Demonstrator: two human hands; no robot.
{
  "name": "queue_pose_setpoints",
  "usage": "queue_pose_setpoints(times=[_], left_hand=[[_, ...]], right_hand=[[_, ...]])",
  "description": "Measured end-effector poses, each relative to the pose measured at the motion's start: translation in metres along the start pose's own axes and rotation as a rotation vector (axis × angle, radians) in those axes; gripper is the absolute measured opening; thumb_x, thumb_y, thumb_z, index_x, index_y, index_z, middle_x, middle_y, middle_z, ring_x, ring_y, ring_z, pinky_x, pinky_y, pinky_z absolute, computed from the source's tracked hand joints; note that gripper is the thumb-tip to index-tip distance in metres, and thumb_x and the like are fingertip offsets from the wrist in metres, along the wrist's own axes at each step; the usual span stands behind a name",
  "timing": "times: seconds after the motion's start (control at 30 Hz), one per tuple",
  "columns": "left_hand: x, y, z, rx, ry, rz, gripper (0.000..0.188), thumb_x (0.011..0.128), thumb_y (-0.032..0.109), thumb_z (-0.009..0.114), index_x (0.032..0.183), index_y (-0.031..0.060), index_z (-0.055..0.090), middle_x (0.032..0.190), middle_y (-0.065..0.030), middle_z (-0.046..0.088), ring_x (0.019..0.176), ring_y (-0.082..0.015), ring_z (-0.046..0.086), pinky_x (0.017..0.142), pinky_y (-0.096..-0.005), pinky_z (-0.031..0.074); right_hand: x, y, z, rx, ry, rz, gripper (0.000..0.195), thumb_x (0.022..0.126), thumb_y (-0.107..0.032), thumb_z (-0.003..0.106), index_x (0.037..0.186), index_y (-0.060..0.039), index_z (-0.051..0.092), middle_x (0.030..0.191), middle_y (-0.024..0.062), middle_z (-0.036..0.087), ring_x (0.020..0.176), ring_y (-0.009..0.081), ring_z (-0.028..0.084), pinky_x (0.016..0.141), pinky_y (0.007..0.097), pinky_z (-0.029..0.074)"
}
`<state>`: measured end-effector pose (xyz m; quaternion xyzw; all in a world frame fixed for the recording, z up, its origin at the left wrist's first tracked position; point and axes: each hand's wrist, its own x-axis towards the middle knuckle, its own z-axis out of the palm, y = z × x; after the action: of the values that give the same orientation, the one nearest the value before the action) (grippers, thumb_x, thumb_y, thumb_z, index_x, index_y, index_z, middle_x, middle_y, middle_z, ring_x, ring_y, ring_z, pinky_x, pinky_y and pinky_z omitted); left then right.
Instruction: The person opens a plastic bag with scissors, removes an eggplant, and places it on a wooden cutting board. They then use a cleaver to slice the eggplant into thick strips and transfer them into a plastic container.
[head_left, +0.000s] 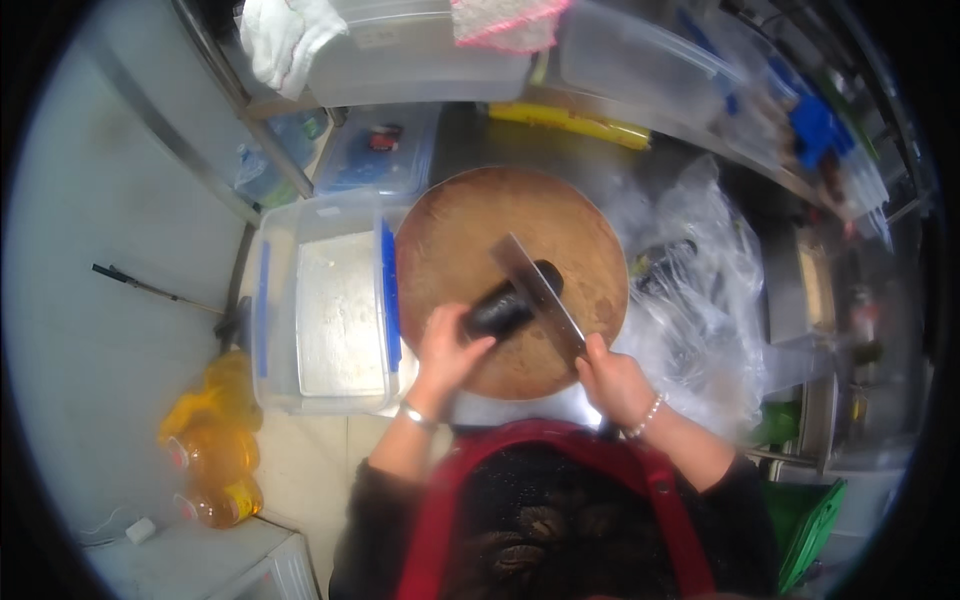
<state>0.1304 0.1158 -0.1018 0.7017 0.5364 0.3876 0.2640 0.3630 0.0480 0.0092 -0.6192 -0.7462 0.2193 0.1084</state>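
A thick, dark, glossy vegetable (496, 309), its exact kind unclear, lies slantwise on a round wooden chopping board (480, 217). My left hand (447, 346) grips its near-left end, thumb on the near side and fingers on the far side. In my right hand (616, 379) is the handle of a broad-bladed cleaver (546, 296). The blade crosses over the vegetable towards its far-right end, sharply angled to the upper left. Whether the edge touches or has entered the skin cannot be told.
Left of the board stands a clear plastic box (326, 206) with blue clips. A clear plastic bag (705, 300) holding dark items lies to the right. Yellow roll (570, 124) and shelf bins (420, 60) are beyond. Oil bottles (217, 450) stand lower left, a green bin (814, 525) lower right.
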Motion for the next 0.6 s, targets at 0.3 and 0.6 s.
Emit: queue_pose_setpoints(times=[0.3, 0.6], left_hand=[[0.009, -0.001, -0.008, -0.019, -0.035, 0.062, 0.053, 0.058, 0.015, 0.081, 0.100, 0.0022, 0.053, 0.100, -0.0127, 0.054, 0.092, -0.0285, 0.055, 0.078, -0.0357, 0.047], [0.018, 0.008, -0.006, 0.009, -0.134, 0.040, 0.058, 0.058, 0.018, 0.080, 0.104, -0.0004, 0.050, 0.102, -0.0170, 0.052, 0.096, -0.0326, 0.052, 0.085, -0.0381, 0.043]], right_hand=[[0.002, -0.010, 0.006, -0.117, -0.086, 0.077, 0.016, 0.082, -0.006, 0.042, 0.097, -0.0003, 0.038, 0.061, 0.0196, 0.058, 0.059, 0.0390, 0.059, 0.052, 0.0479, 0.045], [0.012, -0.017, -0.008, -0.039, -0.208, 0.095, 0.030, 0.080, -0.004, 0.040, 0.109, 0.0052, 0.039, 0.068, 0.0223, 0.061, 0.064, 0.0400, 0.060, 0.057, 0.0477, 0.047]])
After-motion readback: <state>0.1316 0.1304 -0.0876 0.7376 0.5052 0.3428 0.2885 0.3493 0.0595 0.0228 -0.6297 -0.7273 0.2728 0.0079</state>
